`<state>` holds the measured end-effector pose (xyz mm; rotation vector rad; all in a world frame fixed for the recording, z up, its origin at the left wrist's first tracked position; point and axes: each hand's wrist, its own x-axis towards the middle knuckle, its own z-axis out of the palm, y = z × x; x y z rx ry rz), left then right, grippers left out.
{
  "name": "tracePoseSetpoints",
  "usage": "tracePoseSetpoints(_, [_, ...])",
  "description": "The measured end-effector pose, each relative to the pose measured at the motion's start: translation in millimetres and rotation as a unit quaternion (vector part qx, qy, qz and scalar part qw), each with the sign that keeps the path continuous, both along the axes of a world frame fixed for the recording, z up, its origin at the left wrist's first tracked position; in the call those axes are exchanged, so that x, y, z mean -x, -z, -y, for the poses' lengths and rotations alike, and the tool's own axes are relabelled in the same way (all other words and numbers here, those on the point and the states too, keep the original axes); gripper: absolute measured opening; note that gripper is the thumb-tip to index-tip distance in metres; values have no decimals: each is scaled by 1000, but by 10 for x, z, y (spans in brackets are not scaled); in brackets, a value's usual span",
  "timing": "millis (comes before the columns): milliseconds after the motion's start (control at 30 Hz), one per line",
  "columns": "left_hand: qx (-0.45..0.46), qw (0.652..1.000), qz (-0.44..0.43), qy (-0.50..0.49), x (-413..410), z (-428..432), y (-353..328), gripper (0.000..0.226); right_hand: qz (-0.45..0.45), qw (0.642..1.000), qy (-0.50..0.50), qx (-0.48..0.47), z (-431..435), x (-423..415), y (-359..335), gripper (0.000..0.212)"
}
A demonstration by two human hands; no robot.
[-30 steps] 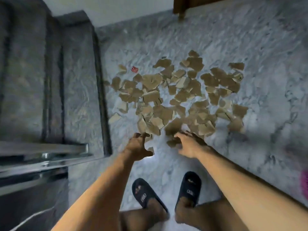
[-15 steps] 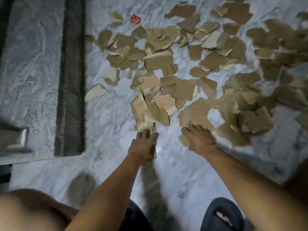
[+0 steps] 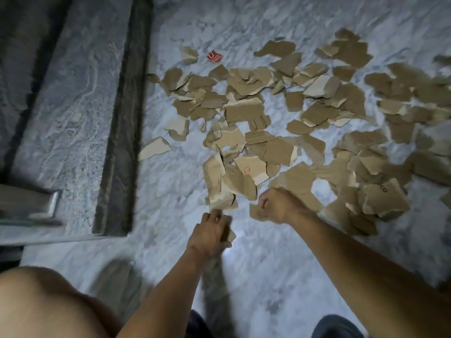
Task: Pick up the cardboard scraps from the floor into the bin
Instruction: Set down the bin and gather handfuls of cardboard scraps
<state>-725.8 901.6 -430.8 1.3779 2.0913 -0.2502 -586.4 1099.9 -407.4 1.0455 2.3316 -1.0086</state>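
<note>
A bare knee (image 3: 44,306) fills the bottom left corner, blurred. 2 dark slippers (image 3: 339,326) are cut off by the bottom edge, so only their toes show. Above them the left hand (image 3: 211,234) curls down over a small scrap (image 3: 231,234). Only 1 corner of it pokes out on the thumb side; the rest is hidden under the palm. Just beyond and to the right, the right hand (image 3: 280,206) is balled into a fist round a torn scrap (image 3: 255,212). Its edge sticks out to the left of the knuckles, and the fingertips are tucked out of sight. The cardboard scraps (image 3: 246,111) lie spread over the marble floor (image 3: 256,264), from just in front of both hands out to the right edge, where they smear into blur. A red scrap (image 3: 214,56) lies at the far side, its print unreadable. A dark stone strip (image 3: 122,132) runs along the left. Beside it is a blurred metal edge (image 3: 46,206) that cannot be identified.
</note>
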Motion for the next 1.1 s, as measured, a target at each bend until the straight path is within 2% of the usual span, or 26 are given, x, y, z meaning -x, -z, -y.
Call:
tracePoseSetpoints(100, [-14,1000,13,-5,40,95,62,71,-43,998,-23,-30,-106,442,-39,18])
tracePoseSetpoints(200, [-36,995,54,-76,83,125,183,64,-53,994,-48,-85,-132,811,33,32])
tracePoseSetpoints(233, [-36,993,66,-92,109,130,211,55,-42,993,-50,-97,-104,899,68,31])
tracePoseSetpoints(300, [-30,995,50,-77,162,145,285,36,-2,987,-77,-141,4,980,150,17])
tracePoseSetpoints(367, [-31,997,50,-59,190,206,349,26,14,972,-107,-207,165,923,269,19])
tracePoseSetpoints(467, [-83,984,133,-88,218,298,314,24,-78,965,-73,-240,300,681,331,13])
tracePoseSetpoints(533, [-131,967,174,-130,313,225,157,29,-104,972,-46,-204,238,521,311,28])
tracePoseSetpoints(600, [-160,957,185,-158,455,28,-23,42,-90,991,40,-89,98,393,217,46])
tracePoseSetpoints(667, [-140,961,192,-145,612,-263,-204,49,-93,989,111,-38,-127,231,121,64])
tracePoseSetpoints(733, [-88,969,196,-125,732,-547,-349,40,-77,992,101,-23,-354,56,28,63])
tracePoseSetpoints(800, [-57,980,170,-87,812,-786,-426,34,-8,999,44,-3,-512,-109,-34,43])
tracePoseSetpoints(867, [-51,993,96,-53,880,-956,-380,46,58,998,6,9,-587,-223,-16,38])
tracePoseSetpoints(933, [-20,999,29,-30,918,-1064,-243,60,75,997,3,5,-559,-285,71,27])
tracePoseSetpoints(1000, [10,999,23,-35,884,-1110,-106,57,94,995,-19,-24,-441,-328,209,16])
tracePoseSetpoints(1100, [8,999,6,-51,729,-1058,78,55,108,988,-45,-105,-234,-379,460,44])
